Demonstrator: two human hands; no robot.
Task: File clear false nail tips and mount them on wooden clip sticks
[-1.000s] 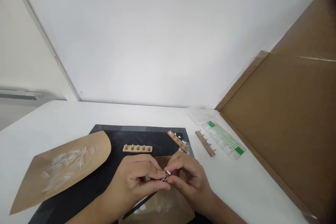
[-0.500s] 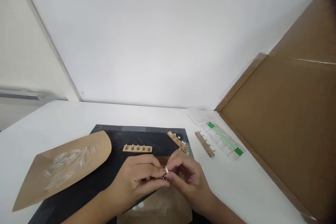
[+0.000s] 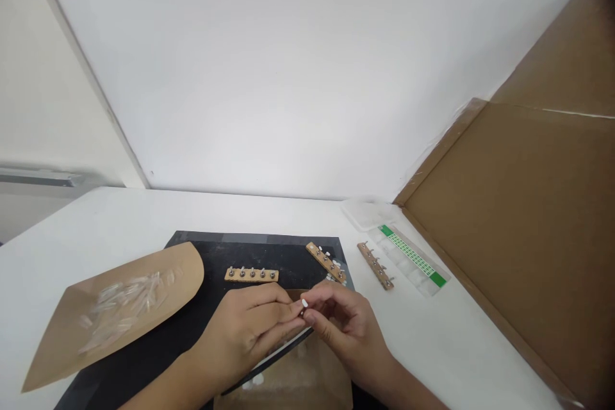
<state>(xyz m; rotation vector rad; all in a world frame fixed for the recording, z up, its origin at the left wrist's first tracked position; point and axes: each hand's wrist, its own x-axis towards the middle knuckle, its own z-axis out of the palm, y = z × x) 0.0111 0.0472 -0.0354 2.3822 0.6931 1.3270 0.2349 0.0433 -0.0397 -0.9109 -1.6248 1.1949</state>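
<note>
In front of me my left hand (image 3: 257,323) and my right hand (image 3: 343,323) meet fingertip to fingertip. A small white oval piece (image 3: 304,303) sits at the pinch of my right thumb and forefinger. Just below it, a tiny dark metal piece (image 3: 302,312) shows at my left fingertips, mostly covered by them. Under my left hand runs a slim black-edged strip (image 3: 269,364), slanting up to the right; its kind is unclear. Below both hands lies a brown sheet (image 3: 312,384) with a few white bits.
A brown paper piece (image 3: 62,333) at left carries many clear slivers (image 3: 125,304). Beyond my hands, cork-like strips with metal pins (image 3: 252,275), (image 3: 325,261) lie on the black mat (image 3: 211,256). Another pin strip (image 3: 375,266) and a green-labelled clear case (image 3: 413,256) lie right, near cardboard (image 3: 519,205).
The white oval piece has shifted slightly upward and tilted between my fingers. The black-edged strip now shows beneath my left hand. Both hands keep their pinch.
</note>
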